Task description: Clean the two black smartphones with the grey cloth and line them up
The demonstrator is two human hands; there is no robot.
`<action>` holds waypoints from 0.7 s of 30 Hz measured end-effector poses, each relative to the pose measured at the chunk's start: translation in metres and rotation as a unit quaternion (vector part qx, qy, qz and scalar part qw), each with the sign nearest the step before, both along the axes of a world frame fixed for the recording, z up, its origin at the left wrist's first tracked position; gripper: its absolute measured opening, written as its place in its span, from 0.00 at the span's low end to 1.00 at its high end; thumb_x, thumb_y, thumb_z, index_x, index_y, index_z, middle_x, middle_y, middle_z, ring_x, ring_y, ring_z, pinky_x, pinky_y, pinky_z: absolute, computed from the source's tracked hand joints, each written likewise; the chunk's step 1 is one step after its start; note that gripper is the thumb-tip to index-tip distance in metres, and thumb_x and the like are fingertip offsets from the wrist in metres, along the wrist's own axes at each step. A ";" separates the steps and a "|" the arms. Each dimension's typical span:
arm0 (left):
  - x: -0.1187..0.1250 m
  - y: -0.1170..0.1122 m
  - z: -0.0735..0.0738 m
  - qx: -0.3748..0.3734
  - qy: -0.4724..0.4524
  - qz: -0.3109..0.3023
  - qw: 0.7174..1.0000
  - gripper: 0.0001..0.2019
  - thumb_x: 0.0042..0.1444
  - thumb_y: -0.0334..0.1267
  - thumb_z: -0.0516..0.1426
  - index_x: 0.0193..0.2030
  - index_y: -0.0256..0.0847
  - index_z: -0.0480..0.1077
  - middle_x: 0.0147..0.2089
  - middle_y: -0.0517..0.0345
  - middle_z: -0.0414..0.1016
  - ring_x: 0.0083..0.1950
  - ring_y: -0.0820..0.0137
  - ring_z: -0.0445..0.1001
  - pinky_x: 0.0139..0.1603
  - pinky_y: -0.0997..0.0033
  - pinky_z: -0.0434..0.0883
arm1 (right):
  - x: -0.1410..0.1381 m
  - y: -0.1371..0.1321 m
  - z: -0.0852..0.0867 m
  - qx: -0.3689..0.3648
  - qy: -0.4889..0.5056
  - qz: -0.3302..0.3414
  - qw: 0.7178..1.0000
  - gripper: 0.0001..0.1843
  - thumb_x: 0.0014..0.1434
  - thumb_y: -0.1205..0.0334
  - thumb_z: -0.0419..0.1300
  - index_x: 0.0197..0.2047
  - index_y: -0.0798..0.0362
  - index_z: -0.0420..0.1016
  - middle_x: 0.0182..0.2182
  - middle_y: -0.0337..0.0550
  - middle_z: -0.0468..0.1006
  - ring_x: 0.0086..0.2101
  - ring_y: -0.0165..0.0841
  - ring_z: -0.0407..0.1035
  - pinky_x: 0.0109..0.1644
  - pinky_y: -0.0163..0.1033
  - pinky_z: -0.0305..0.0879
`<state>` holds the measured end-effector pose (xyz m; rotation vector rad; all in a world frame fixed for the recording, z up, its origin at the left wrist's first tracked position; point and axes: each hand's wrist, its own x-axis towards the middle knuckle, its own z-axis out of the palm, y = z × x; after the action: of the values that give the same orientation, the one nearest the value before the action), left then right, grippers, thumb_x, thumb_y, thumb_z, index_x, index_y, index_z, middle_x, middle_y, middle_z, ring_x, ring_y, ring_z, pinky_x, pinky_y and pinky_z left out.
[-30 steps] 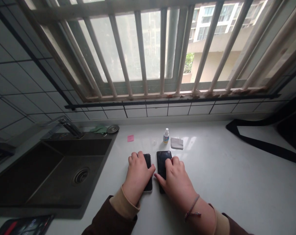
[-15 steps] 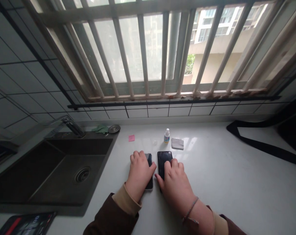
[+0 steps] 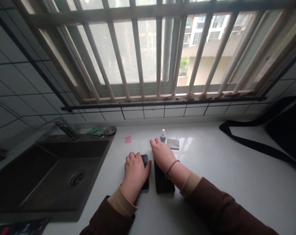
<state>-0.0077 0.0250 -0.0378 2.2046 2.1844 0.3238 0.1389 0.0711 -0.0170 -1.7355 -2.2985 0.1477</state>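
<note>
My left hand (image 3: 135, 173) lies over a smartphone (image 3: 145, 186) on the white counter, its fingers curled on the left side and its thumb along the right edge. A second dark smartphone (image 3: 164, 182) lies just to the right. Over that phone's far end reaches my right hand (image 3: 162, 153), fingers bent down to the counter; what the fingertips hold, if anything, is hidden. Directly behind it stands a small white bottle (image 3: 163, 134) with a white cap and coloured label. A folded grey cloth (image 3: 173, 144) lies right of the bottle.
A dark sink (image 3: 52, 176) with a faucet (image 3: 67, 129) takes up the left. A green cloth (image 3: 96, 131) and a metal drain strainer (image 3: 110, 130) sit behind it. A pink note (image 3: 127, 139) lies near the sink; a black strap (image 3: 248, 145) crosses the right side.
My right hand has moved forward off the right phone, to where a small clear piece lay beside the bottle; that piece is now out of sight. My left hand stays on its phone.
</note>
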 end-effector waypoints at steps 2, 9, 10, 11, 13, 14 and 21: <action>0.000 0.000 0.001 0.019 -0.005 0.005 1.000 0.21 0.68 0.50 0.57 0.58 0.35 0.72 0.56 0.38 0.69 0.58 0.47 0.69 0.54 0.54 0.68 | -0.007 0.015 -0.003 -0.009 -0.001 -0.006 1.000 0.17 0.68 0.78 0.53 0.56 0.57 0.74 0.50 0.56 0.77 0.44 0.40 0.77 0.46 0.39 0.71; -0.003 0.004 0.002 0.090 -0.050 -0.016 0.995 0.18 0.69 0.42 0.57 0.62 0.38 0.70 0.60 0.41 0.71 0.61 0.50 0.70 0.57 0.54 0.69 | -0.014 0.032 -0.013 -0.033 0.044 0.004 0.998 0.12 0.69 0.78 0.53 0.45 0.59 0.77 0.47 0.58 0.80 0.49 0.43 0.79 0.50 0.41 0.70; -0.004 0.005 0.002 0.103 -0.059 -0.022 0.993 0.18 0.68 0.40 0.58 0.62 0.38 0.70 0.60 0.41 0.72 0.61 0.50 0.70 0.58 0.53 0.70 | -0.013 0.031 -0.011 -0.033 0.062 0.010 0.997 0.11 0.69 0.77 0.54 0.46 0.58 0.77 0.47 0.58 0.81 0.49 0.43 0.79 0.51 0.42 0.70; -0.005 0.006 0.001 0.120 -0.069 -0.030 0.990 0.19 0.68 0.38 0.58 0.63 0.38 0.69 0.60 0.41 0.73 0.61 0.50 0.71 0.59 0.52 0.70 | -0.012 0.028 -0.009 -0.032 0.084 0.018 0.996 0.09 0.70 0.75 0.56 0.47 0.57 0.76 0.47 0.57 0.82 0.50 0.43 0.79 0.52 0.42 0.69; -0.007 0.009 0.001 0.153 -0.096 -0.053 0.982 0.20 0.66 0.35 0.59 0.64 0.38 0.69 0.61 0.42 0.75 0.61 0.50 0.72 0.61 0.51 0.70 | -0.009 0.020 -0.005 -0.031 0.136 0.035 0.990 0.08 0.70 0.68 0.62 0.52 0.53 0.74 0.46 0.51 0.84 0.49 0.41 0.79 0.52 0.41 0.70; -0.009 0.010 0.001 0.166 -0.114 -0.069 0.977 0.20 0.66 0.33 0.60 0.64 0.39 0.69 0.60 0.42 0.76 0.60 0.51 0.73 0.62 0.50 0.71 | -0.008 0.015 -0.002 -0.033 0.163 0.043 0.985 0.11 0.70 0.64 0.64 0.54 0.51 0.73 0.45 0.47 0.84 0.48 0.39 0.80 0.51 0.39 0.70; -0.014 0.013 0.002 0.191 -0.225 -0.163 0.941 0.10 0.67 0.30 0.57 0.52 0.43 0.76 0.50 0.50 0.84 0.50 0.57 0.81 0.55 0.54 0.77 | 0.002 -0.006 0.013 -0.066 0.285 0.067 0.954 0.14 0.64 0.63 0.68 0.51 0.48 0.71 0.35 0.35 0.86 0.37 0.31 0.80 0.41 0.33 0.71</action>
<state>-0.0213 0.0380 -0.0362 2.3086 1.5894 1.1846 0.1411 0.0653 -0.0037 -1.3505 -1.9964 0.7399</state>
